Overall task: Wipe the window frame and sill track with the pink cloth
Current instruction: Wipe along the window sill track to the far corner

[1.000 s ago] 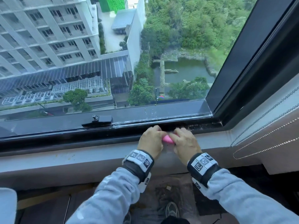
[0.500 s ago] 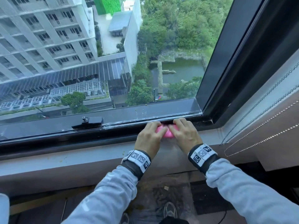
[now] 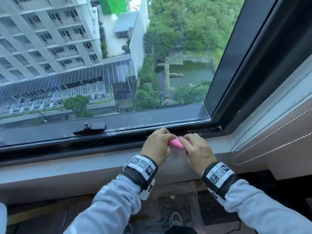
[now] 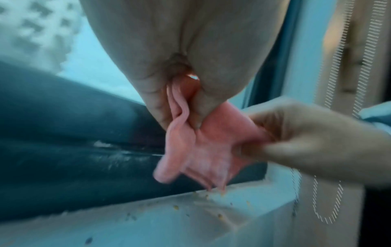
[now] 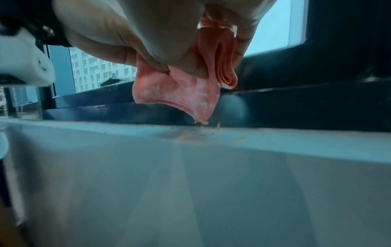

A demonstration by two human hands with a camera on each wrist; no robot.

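A small pink cloth (image 3: 176, 143) is held between both hands just above the pale sill (image 3: 101, 159), in front of the dark sill track (image 3: 194, 131). My left hand (image 3: 157, 144) pinches its left part, with cloth folds (image 4: 180, 107) between thumb and fingers. My right hand (image 3: 196, 149) pinches the right part. In the right wrist view the pink cloth (image 5: 180, 91) hangs in folds with its lowest corner just over the sill. The black window frame (image 3: 239, 78) rises at the right of the hands.
A black window latch (image 3: 93, 126) sits on the lower frame to the left of the hands. Bead chains (image 3: 273, 129) of a blind hang at the right. Yellowish crumbs (image 4: 220, 215) lie on the sill below the cloth. Dirt specks dot the track corner (image 3: 207, 130).
Both hands have drawn back a little from the track toward the sill, keeping the pink cloth between them and bunching it up.
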